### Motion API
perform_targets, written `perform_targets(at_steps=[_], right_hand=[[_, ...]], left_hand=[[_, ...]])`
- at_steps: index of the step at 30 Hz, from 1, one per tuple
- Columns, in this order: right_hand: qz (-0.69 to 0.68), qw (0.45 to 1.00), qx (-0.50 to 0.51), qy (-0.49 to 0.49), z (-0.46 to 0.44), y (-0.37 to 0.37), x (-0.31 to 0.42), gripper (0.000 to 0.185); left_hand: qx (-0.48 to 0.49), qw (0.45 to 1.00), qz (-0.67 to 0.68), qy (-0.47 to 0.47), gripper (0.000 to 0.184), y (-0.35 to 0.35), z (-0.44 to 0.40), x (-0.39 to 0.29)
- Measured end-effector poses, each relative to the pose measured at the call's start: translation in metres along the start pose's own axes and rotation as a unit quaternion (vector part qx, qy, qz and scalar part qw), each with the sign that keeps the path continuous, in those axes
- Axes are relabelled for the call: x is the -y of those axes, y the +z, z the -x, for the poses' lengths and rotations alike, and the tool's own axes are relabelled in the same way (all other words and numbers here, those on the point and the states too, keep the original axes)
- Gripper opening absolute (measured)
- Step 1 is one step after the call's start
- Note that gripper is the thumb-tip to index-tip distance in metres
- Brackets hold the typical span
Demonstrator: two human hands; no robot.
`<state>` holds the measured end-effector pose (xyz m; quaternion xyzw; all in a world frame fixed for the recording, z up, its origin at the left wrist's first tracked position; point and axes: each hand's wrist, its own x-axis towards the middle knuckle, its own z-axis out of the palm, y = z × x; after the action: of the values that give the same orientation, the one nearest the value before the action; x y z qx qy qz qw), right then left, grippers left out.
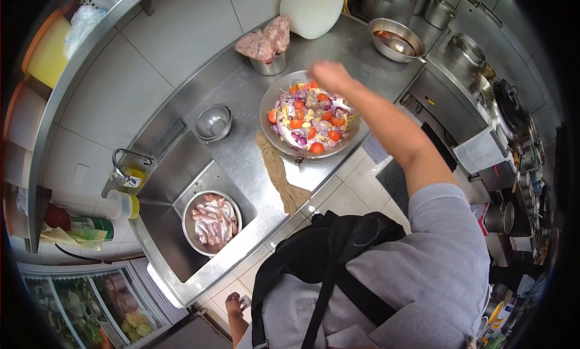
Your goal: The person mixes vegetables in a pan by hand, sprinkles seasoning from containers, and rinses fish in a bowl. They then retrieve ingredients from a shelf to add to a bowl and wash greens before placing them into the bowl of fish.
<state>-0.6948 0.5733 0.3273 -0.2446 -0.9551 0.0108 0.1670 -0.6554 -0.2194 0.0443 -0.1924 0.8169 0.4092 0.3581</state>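
Round bowl [279,142] of glossy tomato [317,148], purple onion [302,141]; smooth steel desk [241,107].
Right hand [329,76] blurred over bowl's far rim, arm outstretched; left hand [234,304] low; can't tell either grip.

Red tomatoes [317,148], purple onions [302,141], brown cloth [281,177], grey shirt [423,264]

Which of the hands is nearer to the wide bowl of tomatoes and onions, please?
The right. The right hand appears over the far rim of the wide bowl; the left hand is well away, low beyond the counter's near edge.
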Motion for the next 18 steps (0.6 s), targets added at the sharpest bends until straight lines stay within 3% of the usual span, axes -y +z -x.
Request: perform_targets(at_steps=[1, 2, 3, 4, 6, 8, 11, 13, 14, 15, 16, 17, 18], right_hand=[[0.016, 0.996, 0.081, -0.021, 0.006, 0.017, -0.013, 0.020], [0.019, 0.996, 0.080, -0.025, 0.002, 0.013, -0.024, 0.020], [-0.032, 0.999, -0.041, -0.006, -0.005, 0.007, -0.033, 0.019], [-0.088, 0.983, -0.157, 0.018, -0.008, 0.006, -0.040, 0.018], [-0.109, 0.956, -0.268, -0.051, -0.018, -0.051, -0.040, 0.020], [-0.164, 0.925, -0.339, -0.052, -0.020, -0.120, -0.019, 0.021], [-0.199, 0.887, -0.413, -0.065, -0.002, -0.164, 0.017, 0.011], [-0.246, 0.865, -0.433, -0.056, -0.002, -0.098, 0.022, 0.013], [-0.191, 0.913, -0.360, 0.006, 0.000, -0.029, 0.023, 0.012], [-0.123, 0.970, -0.203, 0.045, 0.009, 0.064, 0.034, 0.015], [-0.095, 0.959, 0.263, -0.052, 0.030, 0.088, 0.034, 0.019], [-0.100, 0.959, 0.260, -0.053, 0.035, 0.092, 0.028, 0.019], [-0.123, 0.991, 0.040, -0.026, 0.027, 0.089, 0.015, 0.018]], left_hand=[[-0.018, 1.000, 0.001, -0.020, 0.017, 0.001, 0.007, -0.001], [-0.034, 0.999, 0.005, -0.042, 0.017, 0.011, 0.024, -0.009], [-0.013, 1.000, -0.020, -0.018, 0.019, 0.007, 0.023, 0.002], [-0.036, 0.993, 0.062, -0.089, 0.021, 0.008, 0.024, 0.016], [-0.019, 0.990, 0.053, -0.132, 0.023, -0.006, -0.001, 0.073], [-0.024, 0.983, 0.059, -0.173, 0.026, -0.016, -0.001, 0.089], [-0.024, 0.989, -0.010, -0.144, 0.028, -0.023, 0.028, 0.060], [0.013, 0.996, -0.074, -0.049, 0.029, -0.030, 0.023, 0.056], [0.033, 0.994, -0.107, -0.001, 0.029, -0.029, 0.022, 0.054], [-0.003, 0.996, -0.037, -0.077, 0.032, -0.021, 0.022, 0.034], [0.001, 0.999, -0.039, -0.037, 0.032, -0.023, 0.017, 0.032], [-0.006, 0.998, -0.003, -0.064, 0.032, -0.034, 0.017, 0.026], [-0.009, 0.995, 0.042, -0.087, 0.031, -0.033, 0.011, 0.015]])
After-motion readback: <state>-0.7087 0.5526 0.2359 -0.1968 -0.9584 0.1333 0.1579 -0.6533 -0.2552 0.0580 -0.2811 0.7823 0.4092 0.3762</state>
